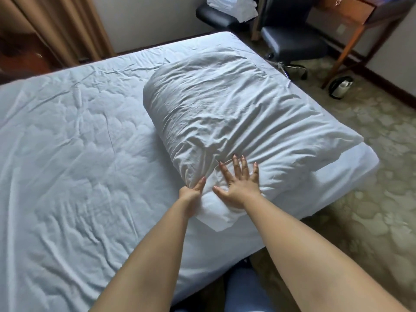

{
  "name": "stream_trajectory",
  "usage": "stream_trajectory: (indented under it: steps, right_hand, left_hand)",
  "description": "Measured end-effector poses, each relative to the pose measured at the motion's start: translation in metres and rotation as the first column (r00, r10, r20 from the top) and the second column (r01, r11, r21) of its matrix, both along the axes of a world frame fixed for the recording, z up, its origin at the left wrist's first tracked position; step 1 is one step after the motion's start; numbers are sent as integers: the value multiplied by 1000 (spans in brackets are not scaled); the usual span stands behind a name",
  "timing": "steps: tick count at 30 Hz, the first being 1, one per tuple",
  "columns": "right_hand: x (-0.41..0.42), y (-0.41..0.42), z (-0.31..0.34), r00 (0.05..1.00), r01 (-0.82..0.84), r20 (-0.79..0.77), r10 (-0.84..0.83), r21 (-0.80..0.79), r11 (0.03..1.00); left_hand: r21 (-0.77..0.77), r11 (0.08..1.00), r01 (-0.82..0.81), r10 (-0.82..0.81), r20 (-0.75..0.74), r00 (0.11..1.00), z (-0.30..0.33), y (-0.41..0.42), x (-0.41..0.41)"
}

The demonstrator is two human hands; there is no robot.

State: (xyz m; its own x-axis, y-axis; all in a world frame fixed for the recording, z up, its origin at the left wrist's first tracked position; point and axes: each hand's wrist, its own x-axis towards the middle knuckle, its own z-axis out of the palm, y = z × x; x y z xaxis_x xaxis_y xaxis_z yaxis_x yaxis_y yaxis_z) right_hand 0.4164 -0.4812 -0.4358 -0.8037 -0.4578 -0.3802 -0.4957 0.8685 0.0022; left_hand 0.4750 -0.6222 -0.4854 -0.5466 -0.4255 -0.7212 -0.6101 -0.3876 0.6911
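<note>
Seemingly the plump white cotton-cased pillow [236, 113] is already filled and laid across the right side of the wrinkled white-sheeted bed [78, 143], near its corner. Its near end is pinched by the left hand [192, 193], while the right hand [238, 185] is pressed flat on it, fingers spread. Creases and a loose case flap are judged left to settle. One pillow end is brought to the mattress edge; ample bare sheet is offered leftward, patterned green carpet [371, 199] rightward.

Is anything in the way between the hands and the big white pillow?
Nothing visible. The left hand grips the pillow at its near edge, and the right hand presses flat on top of it.
</note>
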Motion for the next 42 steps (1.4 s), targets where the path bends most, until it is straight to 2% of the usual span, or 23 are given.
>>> stream_trajectory:
  steps: [4,15,20,24,29,34,36,37,38,39,40,41,42]
  right_hand:
    - [27,-17,-8,999,31,20,-32,11,999]
    - [37,-16,-58,996,73,43,-72,-40,996]
    - [40,-23,-42,995,98,9,-98,-27,995]
    - [42,-34,-16,993,118,-23,-118,-2,993]
    - [87,-71,5,985,166,46,-166,-5,986]
    - [151,-113,-8,989,96,106,-106,94,991]
    - [164,-113,-17,990,64,117,-82,151,986]
    - [168,-111,-21,990,47,123,-70,177,983]
    - [172,-110,-23,990,33,130,-59,194,980]
    - [175,-109,-26,990,28,131,-54,195,980]
    - [176,-109,-29,991,32,122,-54,179,983]
    - [175,-108,-31,993,36,108,-54,158,987]
    - [172,-106,-32,994,37,97,-51,137,990]
  left_hand:
    - [-8,1000,18,-18,27,999,-7,-18,23]
    - [104,994,14,-26,117,993,-42,-20,30]
    - [192,981,16,-28,63,998,-27,-27,33]
    - [253,964,83,-70,-58,996,-7,-41,35]
    - [303,932,198,-181,-84,980,6,-87,71]
    - [173,949,265,-275,39,961,-3,-140,136]
    - [35,919,392,-393,86,915,-5,-151,156]
    - [-81,879,470,-460,111,881,-7,-152,164]
    - [-249,784,568,-546,156,823,-8,-150,172]
    - [-437,579,688,-665,235,709,-10,-149,180]
    - [-604,260,753,-764,348,543,-17,-151,188]
    - [-706,-99,701,-791,483,375,-29,-153,195]
    - [-749,-388,537,-769,584,259,-41,-160,201]
